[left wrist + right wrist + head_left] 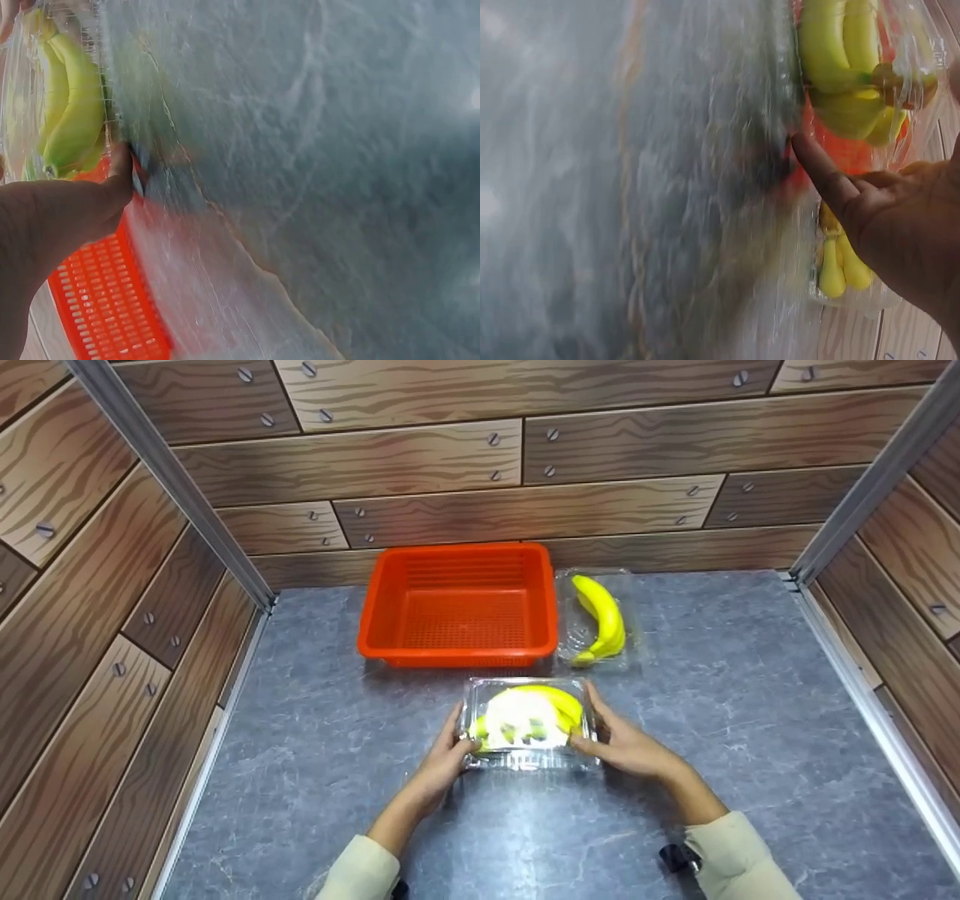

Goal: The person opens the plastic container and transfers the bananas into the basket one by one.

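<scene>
Bananas (568,705) boxed, not yet released
Your left hand (444,761) and right hand (626,744) pinch opposite sides of the clear box (525,760), in front of the red basket (457,653); packing looks done, letting go remains.

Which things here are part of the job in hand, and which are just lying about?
In the job:
left hand
right hand
clear box, held between them
bananas inside

Apparently lying about, untouched:
red basket
second clear container, right of it
yellow fruit there
</scene>
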Tool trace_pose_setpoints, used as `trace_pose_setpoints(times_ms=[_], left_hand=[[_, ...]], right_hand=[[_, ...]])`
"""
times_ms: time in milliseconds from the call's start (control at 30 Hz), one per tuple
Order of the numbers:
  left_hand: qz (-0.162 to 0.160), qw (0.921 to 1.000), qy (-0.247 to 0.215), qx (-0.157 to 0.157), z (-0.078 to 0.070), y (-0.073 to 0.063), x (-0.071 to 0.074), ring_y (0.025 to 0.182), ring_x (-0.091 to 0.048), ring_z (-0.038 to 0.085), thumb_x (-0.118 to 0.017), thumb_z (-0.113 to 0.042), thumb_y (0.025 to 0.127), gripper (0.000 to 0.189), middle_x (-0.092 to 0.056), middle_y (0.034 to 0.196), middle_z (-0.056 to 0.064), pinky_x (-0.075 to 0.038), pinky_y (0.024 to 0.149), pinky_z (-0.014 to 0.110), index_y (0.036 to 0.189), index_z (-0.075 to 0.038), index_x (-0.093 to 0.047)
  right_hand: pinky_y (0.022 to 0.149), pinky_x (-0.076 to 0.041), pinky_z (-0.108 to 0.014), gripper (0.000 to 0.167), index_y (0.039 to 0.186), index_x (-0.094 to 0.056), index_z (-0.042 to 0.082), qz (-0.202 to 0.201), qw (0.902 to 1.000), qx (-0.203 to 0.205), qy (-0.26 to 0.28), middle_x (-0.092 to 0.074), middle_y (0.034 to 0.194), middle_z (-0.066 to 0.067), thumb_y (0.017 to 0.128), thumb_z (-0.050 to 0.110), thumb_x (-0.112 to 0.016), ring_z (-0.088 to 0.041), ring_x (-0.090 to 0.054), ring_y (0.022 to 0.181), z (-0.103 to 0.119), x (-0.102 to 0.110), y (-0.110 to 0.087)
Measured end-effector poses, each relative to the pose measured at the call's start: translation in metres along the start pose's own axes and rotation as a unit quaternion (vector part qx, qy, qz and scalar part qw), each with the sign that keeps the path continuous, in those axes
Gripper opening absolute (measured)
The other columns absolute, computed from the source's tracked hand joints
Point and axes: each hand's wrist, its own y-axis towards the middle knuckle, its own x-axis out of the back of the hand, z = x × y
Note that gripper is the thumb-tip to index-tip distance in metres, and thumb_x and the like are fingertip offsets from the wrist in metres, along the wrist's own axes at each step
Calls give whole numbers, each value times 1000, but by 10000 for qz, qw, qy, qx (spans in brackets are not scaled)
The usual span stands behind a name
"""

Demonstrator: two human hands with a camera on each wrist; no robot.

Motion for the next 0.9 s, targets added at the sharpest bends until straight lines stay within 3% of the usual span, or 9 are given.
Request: trace_pose_setpoints(times_ms=[133,233,333,400,500,600,733,800,900], left_hand=[[-51,9999,135,29,-2,2,2,138,-55,32,-61,-20,97,93,-41,164,30,-50,113,49,174,-18,-9],[-102,9991,389,-137,-4,2,5,139,-56,38,-65,-21,97,94,-46,158,31,-48,117,53,173,-14,-10],[-243,9934,950,-591,-5,2,7,152,-44,47,-71,-28,97,101,-39,165,32,-38,127,61,173,-12,-7],[-414,9829,1487,-1004,-6,2,8,160,-31,49,-75,-36,96,106,-31,171,30,-26,131,67,173,-14,-6],[-580,9607,2172,-1627,-9,4,7,166,-18,46,-78,-45,93,108,-21,178,19,-16,129,75,174,-22,-10],[-474,9324,2877,-2135,-14,10,5,166,-16,43,-77,-51,91,105,-21,180,12,-13,126,80,173,-25,-17],[-100,8841,3890,-2588,-21,22,2,167,-18,41,-75,-60,89,103,-21,180,11,-14,127,79,171,-25,-24],[48,8590,4355,-2692,-24,27,0,167,-17,41,-75,-65,87,105,-20,180,12,-14,128,77,171,-25,-27],[177,8274,4889,-2758,-29,34,-2,168,-15,41,-74,-74,83,109,-20,181,13,-15,131,72,171,-29,-28]], right_hand=[[131,-8,-69,122,172,13,20,184,9997,69,158,7,179,-25,95,37,-80,-52,-1,165,-2,4,-5],[131,-6,-68,132,171,16,23,254,9995,50,188,12,178,-24,89,34,-87,-51,2,165,-3,5,-7],[131,-7,-70,139,170,20,28,277,9995,-109,43,14,178,-22,85,36,-90,-52,0,164,-4,4,-8],[130,-8,-70,140,169,22,30,278,9994,-201,-74,13,178,-23,85,38,-90,-53,-2,164,-6,2,-8],[130,-10,-71,140,169,23,33,268,9992,-249,-128,10,178,-24,86,40,-90,-53,-5,164,-9,0,-9],[129,-13,-74,138,168,23,35,285,9991,-252,-169,8,178,-26,87,41,-88,-56,-8,162,-11,-1,-9],[128,-13,-75,137,168,23,37,302,9990,-282,-164,9,178,-26,87,41,-88,-57,-9,162,-12,-2,-10],[128,-12,-75,137,168,23,37,312,9990,-284,-137,11,178,-25,87,41,-88,-56,-8,162,-11,-2,-10],[129,-11,-74,138,169,22,33,323,9991,-249,-140,12,178,-22,87,42,-88,-55,-7,163,-11,-1,-10]])
